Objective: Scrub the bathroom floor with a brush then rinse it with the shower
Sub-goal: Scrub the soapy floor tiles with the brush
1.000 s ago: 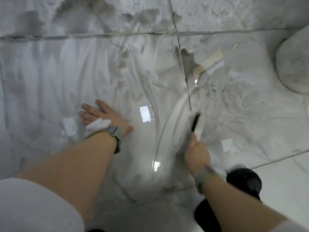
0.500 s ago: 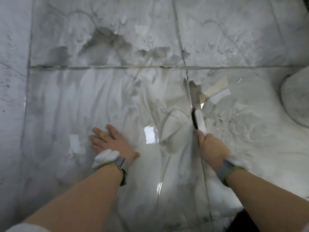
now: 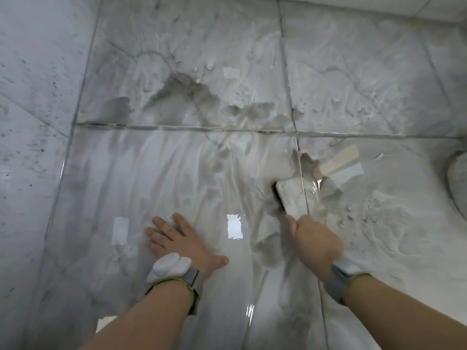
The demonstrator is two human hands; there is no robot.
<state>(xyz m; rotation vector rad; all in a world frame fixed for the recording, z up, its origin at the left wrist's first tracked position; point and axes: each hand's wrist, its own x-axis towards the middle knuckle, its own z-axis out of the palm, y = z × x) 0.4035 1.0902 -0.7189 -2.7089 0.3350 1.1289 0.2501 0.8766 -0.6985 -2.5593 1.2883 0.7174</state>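
Head view: the right hand hides the scrub brush's handle; only the white back and a strip of dark bristles show, lying along a grout line on the wet, soapy marble floor. That hand is fisted around the handle, arm reaching forward. The left hand holds nothing, pressed flat on the floor with fingers spread. A rounded fixture is cut off at the right edge.
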